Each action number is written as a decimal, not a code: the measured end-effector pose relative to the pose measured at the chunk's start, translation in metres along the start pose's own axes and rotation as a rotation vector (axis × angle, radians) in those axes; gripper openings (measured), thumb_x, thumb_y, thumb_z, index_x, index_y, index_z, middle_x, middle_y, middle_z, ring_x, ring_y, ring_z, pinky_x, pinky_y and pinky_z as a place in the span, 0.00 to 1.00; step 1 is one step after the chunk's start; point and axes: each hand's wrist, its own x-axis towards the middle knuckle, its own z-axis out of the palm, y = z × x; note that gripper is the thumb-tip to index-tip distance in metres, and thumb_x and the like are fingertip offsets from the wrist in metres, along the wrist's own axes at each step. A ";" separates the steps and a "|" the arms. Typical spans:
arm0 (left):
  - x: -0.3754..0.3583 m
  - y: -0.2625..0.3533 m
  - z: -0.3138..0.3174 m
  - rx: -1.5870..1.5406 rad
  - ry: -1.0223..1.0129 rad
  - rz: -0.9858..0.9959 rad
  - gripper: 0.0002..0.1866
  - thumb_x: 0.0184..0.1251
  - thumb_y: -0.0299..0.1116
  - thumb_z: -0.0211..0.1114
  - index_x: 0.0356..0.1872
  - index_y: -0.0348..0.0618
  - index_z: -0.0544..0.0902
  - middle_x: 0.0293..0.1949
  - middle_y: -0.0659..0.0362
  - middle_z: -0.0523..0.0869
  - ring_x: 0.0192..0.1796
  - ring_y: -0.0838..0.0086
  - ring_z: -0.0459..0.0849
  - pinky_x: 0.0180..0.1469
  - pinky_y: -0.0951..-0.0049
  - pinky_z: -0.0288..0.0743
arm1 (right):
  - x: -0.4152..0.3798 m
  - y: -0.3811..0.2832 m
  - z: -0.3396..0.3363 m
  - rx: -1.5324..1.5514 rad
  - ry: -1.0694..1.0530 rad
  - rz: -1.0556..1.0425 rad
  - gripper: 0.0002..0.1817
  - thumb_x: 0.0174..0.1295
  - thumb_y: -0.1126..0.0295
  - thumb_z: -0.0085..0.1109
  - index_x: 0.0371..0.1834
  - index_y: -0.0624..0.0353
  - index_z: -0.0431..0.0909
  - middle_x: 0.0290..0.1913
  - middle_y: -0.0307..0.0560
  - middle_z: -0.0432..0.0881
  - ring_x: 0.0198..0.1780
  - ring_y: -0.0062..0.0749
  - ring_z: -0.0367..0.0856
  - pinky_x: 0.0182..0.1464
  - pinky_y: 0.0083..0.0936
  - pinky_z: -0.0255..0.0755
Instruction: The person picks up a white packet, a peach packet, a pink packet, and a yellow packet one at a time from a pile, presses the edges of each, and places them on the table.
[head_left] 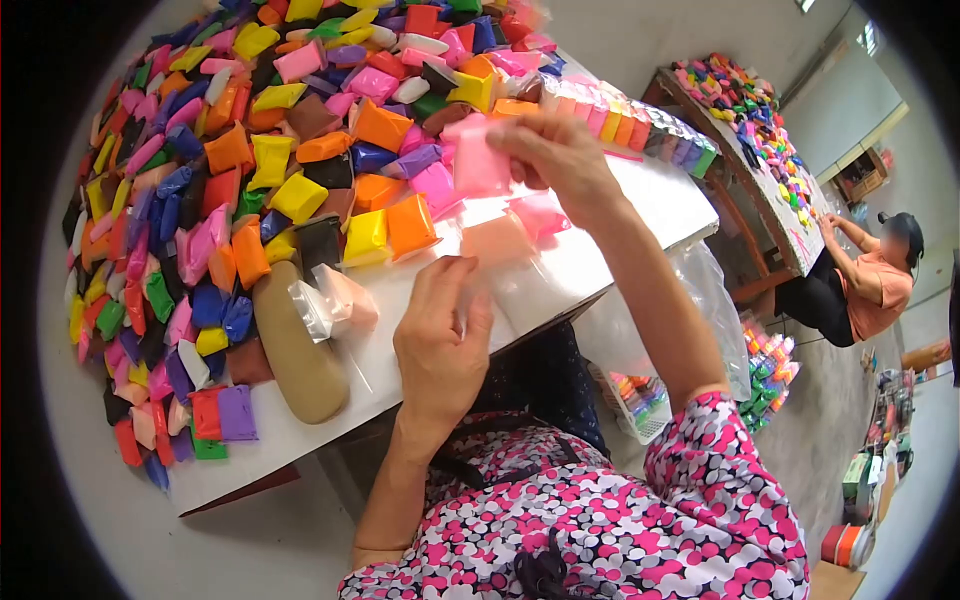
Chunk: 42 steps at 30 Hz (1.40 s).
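Note:
My right hand pinches a light pink packet above the white table, at the edge of the colourful pile. Nearer to me, my left hand is raised with its fingers curled; whether it holds anything is hard to make out. Just beyond it lie a peach packet and a bright pink packet. To its left a clear plastic bag touches a pale peach packet, beside a long tan rounded object.
A heap of coloured packets covers the table's far side. Rows of wrapped packets stand at the right. Below the table edge is a white basket of packets. A person sits at another table.

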 end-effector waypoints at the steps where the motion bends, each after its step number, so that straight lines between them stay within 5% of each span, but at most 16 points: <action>1: 0.000 0.001 -0.002 -0.108 -0.007 -0.079 0.16 0.66 0.27 0.63 0.53 0.35 0.79 0.46 0.52 0.82 0.29 0.73 0.77 0.32 0.73 0.73 | -0.012 0.001 0.007 0.109 0.013 0.038 0.11 0.67 0.61 0.62 0.34 0.57 0.83 0.25 0.29 0.75 0.25 0.08 0.68 0.26 0.09 0.60; 4: 0.001 -0.003 -0.001 -0.260 0.057 -0.049 0.13 0.68 0.27 0.63 0.51 0.34 0.78 0.40 0.56 0.81 0.24 0.80 0.69 0.27 0.77 0.66 | -0.031 0.005 0.019 0.283 0.009 0.049 0.10 0.65 0.65 0.63 0.34 0.62 0.84 0.25 0.33 0.78 0.25 0.13 0.72 0.26 0.13 0.64; 5: 0.000 0.001 -0.003 -0.293 0.028 -0.122 0.13 0.72 0.28 0.60 0.54 0.35 0.77 0.41 0.64 0.80 0.29 0.85 0.69 0.33 0.82 0.66 | -0.035 0.004 0.023 0.283 0.016 0.045 0.10 0.65 0.66 0.63 0.34 0.63 0.84 0.25 0.33 0.78 0.25 0.13 0.72 0.26 0.13 0.64; 11: 0.001 0.005 0.000 -0.173 0.096 -0.051 0.14 0.70 0.30 0.64 0.53 0.35 0.78 0.37 0.61 0.81 0.28 0.83 0.69 0.31 0.79 0.66 | -0.046 0.000 0.031 0.183 -0.018 -0.028 0.11 0.67 0.66 0.62 0.37 0.66 0.84 0.25 0.35 0.79 0.25 0.13 0.72 0.26 0.14 0.66; 14: 0.003 0.006 -0.001 -0.017 0.159 0.122 0.13 0.67 0.29 0.66 0.47 0.34 0.77 0.37 0.52 0.80 0.25 0.69 0.75 0.30 0.71 0.71 | -0.054 -0.002 0.034 0.141 -0.016 -0.034 0.12 0.67 0.67 0.61 0.38 0.68 0.84 0.25 0.35 0.79 0.25 0.13 0.72 0.26 0.14 0.67; 17: -0.002 0.017 -0.011 0.032 0.017 0.079 0.11 0.68 0.30 0.65 0.45 0.34 0.78 0.34 0.51 0.80 0.25 0.65 0.77 0.30 0.67 0.72 | -0.059 -0.003 0.035 0.077 0.025 -0.051 0.12 0.67 0.68 0.61 0.37 0.69 0.84 0.24 0.34 0.79 0.25 0.13 0.71 0.27 0.15 0.67; 26: -0.004 0.004 -0.006 -0.028 0.104 0.192 0.04 0.68 0.25 0.62 0.36 0.35 0.77 0.30 0.47 0.78 0.30 0.49 0.80 0.32 0.58 0.72 | -0.067 -0.002 0.046 -0.183 0.131 -0.188 0.10 0.67 0.70 0.61 0.39 0.68 0.84 0.25 0.32 0.79 0.26 0.09 0.69 0.26 0.14 0.64; 32: -0.005 0.005 -0.012 -0.037 0.187 0.195 0.04 0.63 0.21 0.63 0.32 0.35 0.77 0.27 0.49 0.76 0.27 0.53 0.79 0.29 0.60 0.71 | -0.073 -0.016 0.052 -0.001 0.010 -0.064 0.13 0.67 0.69 0.61 0.47 0.67 0.79 0.26 0.36 0.79 0.28 0.12 0.72 0.29 0.15 0.67; 37: -0.007 0.003 -0.013 -0.041 0.207 0.249 0.04 0.60 0.21 0.64 0.32 0.37 0.77 0.26 0.51 0.76 0.27 0.55 0.80 0.28 0.61 0.72 | -0.079 -0.018 0.056 -0.058 -0.056 -0.059 0.23 0.62 0.71 0.65 0.59 0.64 0.72 0.22 0.30 0.68 0.24 0.11 0.63 0.25 0.15 0.56; 42: -0.008 0.004 -0.017 -0.048 0.196 0.275 0.04 0.60 0.21 0.64 0.32 0.37 0.77 0.28 0.52 0.77 0.29 0.55 0.81 0.30 0.61 0.73 | -0.081 -0.023 0.056 -0.033 -0.114 -0.075 0.30 0.61 0.73 0.66 0.67 0.60 0.67 0.26 0.32 0.74 0.28 0.12 0.70 0.29 0.13 0.62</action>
